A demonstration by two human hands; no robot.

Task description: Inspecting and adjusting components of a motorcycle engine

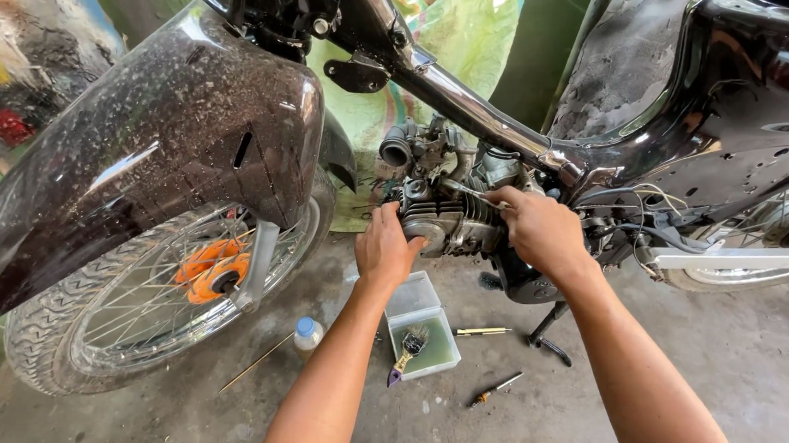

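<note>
**Hands at the engine of a stripped motorcycle**

A black motorcycle point(221, 123) was seen stripped of its side panels, its glossy front fender speckled all over with dried mud. The spoked front wheel point(159, 293), with a knobbly rubber tyre and an orange hub, stood on a stained concrete floor point(747, 363). A chromed frame tube point(470, 105) sloped down to the finned, grey cast-metal engine point(450, 218), which sat at the middle of the frame, between the two hands.

The left hand point(385, 248) was laid against the round engine cover, its fingers curled on the metal; whether anything was gripped beneath them could not be told. The right hand point(539, 230) was clenched around a slim metal tool point(471, 191) that was pointed into the top of the engine.

A slip of the tool was judged possible, since the casting looked oily and the grip was taken close to loose wires point(638, 200); these could be snagged or knuckles scraped on the fins. Small parts could be dropped and lost on the gritty floor.

Below the engine, a clear plastic box point(418, 326) with an open lid was set down, a small purple-handled brush point(404, 352) lying in it. A blue-capped bottle point(306, 335), a thin stick point(256, 362) and two small screwdrivers point(494, 389) lay nearby.
</note>
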